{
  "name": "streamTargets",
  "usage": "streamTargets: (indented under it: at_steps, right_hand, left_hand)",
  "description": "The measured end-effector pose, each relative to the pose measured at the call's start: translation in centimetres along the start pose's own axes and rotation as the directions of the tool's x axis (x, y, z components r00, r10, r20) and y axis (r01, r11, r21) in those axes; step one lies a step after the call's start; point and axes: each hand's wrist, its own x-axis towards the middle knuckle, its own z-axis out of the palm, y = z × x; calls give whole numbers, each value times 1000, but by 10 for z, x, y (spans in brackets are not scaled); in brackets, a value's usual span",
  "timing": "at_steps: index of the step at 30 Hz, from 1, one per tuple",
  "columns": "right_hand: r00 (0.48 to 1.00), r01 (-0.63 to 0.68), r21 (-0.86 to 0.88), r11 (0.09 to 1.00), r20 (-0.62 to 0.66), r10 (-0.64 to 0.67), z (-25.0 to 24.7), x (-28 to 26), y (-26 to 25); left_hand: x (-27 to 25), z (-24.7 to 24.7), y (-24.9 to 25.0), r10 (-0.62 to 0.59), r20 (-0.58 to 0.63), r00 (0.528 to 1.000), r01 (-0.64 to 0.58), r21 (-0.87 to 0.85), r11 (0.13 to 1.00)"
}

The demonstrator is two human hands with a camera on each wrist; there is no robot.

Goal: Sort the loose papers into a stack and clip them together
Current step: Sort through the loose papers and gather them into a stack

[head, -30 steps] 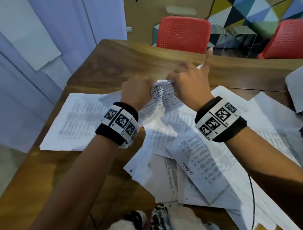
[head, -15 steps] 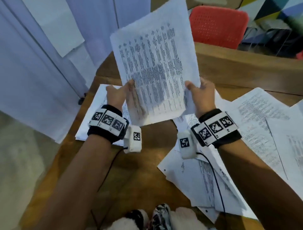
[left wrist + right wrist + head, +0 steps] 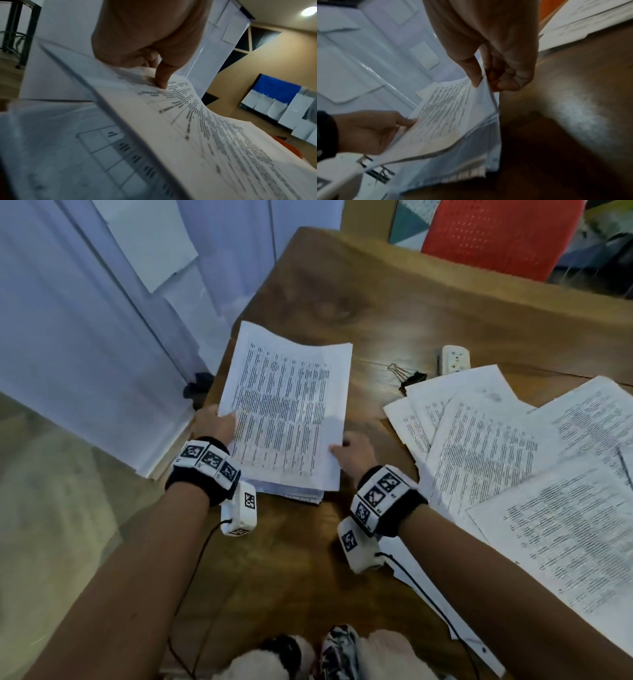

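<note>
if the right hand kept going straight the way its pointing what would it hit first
Probably nothing beyond the sheet the right hand already pinches; past it lies bare table. The binder clip sits off to the right.

No word, number or brand can be read anywhere. The printed sheet [image 3: 287, 412] held over the wooden table [image 3: 394, 313] carries dense rows of dark print in columns, too blurred to make out; the left wrist view shows the same print and some ruled table lines, just as smeared. The loose papers [image 3: 513, 474] spread to the right of that sheet bear similar illegible lines of text. The wristbands [image 3: 209, 460] show black-and-white square code markers, patterns rather than letters, and the small white units [image 3: 239, 513] hanging beside them each carry one such marker too.
</note>
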Motion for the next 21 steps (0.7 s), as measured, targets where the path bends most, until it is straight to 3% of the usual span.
streamTargets:
  at_steps: [4,8,13,19,21]
  right_hand:
    - [999,33,-174,984,48,-25,13,1,8]
    - [998,25,-208,978,60,-13,17,-1,10]
    - [995,42,-304,952,101,-11,27,1,12]
    - [980,128,-376,918,191,-59,10,0,16]
    - [983,137,-387,912,170,-76,-7,0,20]
  left_hand:
    - [10,-2,-13,-2,2,1000,2,93,996]
    - [19,0,-19,7,26,1000,-12,188,982]
    - [8,8,-23,-152,156,976,85,370,925]
    - [-6,19,-13,-138,96,986,88,406,910]
    - [-10,24,0,-82,98,992,36,401,915]
